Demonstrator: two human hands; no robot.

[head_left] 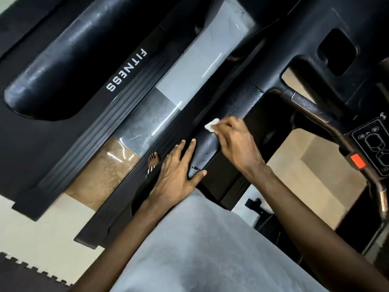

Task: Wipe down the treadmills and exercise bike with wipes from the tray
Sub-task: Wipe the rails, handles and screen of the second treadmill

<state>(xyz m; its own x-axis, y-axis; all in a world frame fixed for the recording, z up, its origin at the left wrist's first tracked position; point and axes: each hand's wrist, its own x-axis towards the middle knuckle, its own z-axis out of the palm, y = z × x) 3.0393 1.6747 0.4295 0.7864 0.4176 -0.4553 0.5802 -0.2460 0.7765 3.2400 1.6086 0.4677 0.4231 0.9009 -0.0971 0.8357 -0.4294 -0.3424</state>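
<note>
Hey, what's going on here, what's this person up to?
A person is wiping a treadmill's padded handrail. The right hand presses a small white wipe onto the rail, while the left hand rests against the rail's near end, fingers straight. Beyond the wipe the rail glistens with droplets. A second treadmill stands alongside.

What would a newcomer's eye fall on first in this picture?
At centre, the right hand holds a white wipe against a black handrail, while the left hand rests on its near end. White FITNESS lettering stands out upper left, and a red button shows at the right edge.
</note>
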